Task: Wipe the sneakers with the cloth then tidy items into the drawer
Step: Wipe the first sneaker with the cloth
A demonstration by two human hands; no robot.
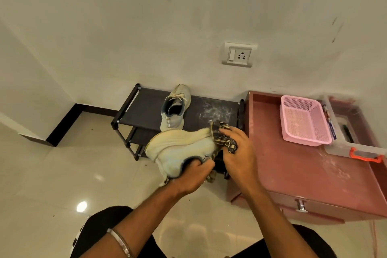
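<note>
My left hand [193,175] grips a pale sneaker [178,150] by its opening and holds it on its side, sole to the upper left, in front of the shoe rack. Pressed against that sneaker's right end is a dark patterned cloth [223,137], bunched in my right hand [238,153]. A strip of the cloth hangs down between my hands. The second sneaker [174,109] stands upright on the black shoe rack [144,109], toe toward the wall. A red cabinet [293,165] at the right has a drawer with a metal knob [301,205], and the drawer is closed.
On the cabinet top sit a pink mesh basket [303,119] and a clear plastic box [351,130] with an orange handle. White dust marks the rack's right part and the cabinet top. A wall socket [238,55] is above the rack. Glossy tiled floor lies to the left.
</note>
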